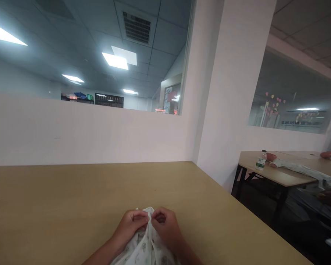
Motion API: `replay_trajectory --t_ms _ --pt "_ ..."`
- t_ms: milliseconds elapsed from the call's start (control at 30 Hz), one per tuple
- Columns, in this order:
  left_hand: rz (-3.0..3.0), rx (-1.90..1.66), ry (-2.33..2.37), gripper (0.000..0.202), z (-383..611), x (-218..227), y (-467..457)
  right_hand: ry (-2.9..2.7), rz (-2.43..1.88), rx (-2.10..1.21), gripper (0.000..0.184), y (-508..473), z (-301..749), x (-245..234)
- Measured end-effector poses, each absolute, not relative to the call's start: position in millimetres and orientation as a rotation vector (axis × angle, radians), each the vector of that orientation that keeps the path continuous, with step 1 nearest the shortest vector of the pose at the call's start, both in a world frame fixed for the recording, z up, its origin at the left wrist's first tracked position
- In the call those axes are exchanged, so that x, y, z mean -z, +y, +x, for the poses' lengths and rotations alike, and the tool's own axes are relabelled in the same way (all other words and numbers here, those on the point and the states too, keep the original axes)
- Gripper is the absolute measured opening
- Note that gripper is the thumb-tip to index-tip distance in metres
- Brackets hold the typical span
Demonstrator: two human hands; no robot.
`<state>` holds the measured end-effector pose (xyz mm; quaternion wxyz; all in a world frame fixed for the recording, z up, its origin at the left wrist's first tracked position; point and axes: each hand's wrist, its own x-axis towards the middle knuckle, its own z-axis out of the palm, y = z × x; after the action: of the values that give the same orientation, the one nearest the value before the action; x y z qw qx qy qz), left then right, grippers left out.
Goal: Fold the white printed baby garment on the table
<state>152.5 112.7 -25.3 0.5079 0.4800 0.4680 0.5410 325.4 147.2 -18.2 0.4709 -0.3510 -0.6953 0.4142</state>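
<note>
A white garment (143, 250) with a small pale print lies bunched on the wooden table (71, 206) at the bottom middle of the head view. My left hand (132, 224) and my right hand (165, 226) meet at its top edge. Both hands are closed in a pinch on the cloth, fingertips nearly touching each other. The lower part of the garment runs out of the frame between my forearms.
A low white partition wall (85, 132) stands along the table's far edge, with a white pillar (226, 110) at its right. Another table (281, 173) at the right carries a water bottle (261, 160) and a pale cloth (303, 171).
</note>
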Motion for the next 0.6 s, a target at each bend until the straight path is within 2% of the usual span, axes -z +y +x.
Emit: replay_trajectory --t_ms 433,600 --pt "1.183 -1.294 1.058 0.063 139.6 45.9 124.2 -1.644 -0.925 -1.019 0.007 146.5 317.8 28.9" --pt "1.224 -1.3 1.037 0.059 139.8 48.3 125.1 -1.648 -0.934 -0.906 0.008 142.8 316.4 28.0"
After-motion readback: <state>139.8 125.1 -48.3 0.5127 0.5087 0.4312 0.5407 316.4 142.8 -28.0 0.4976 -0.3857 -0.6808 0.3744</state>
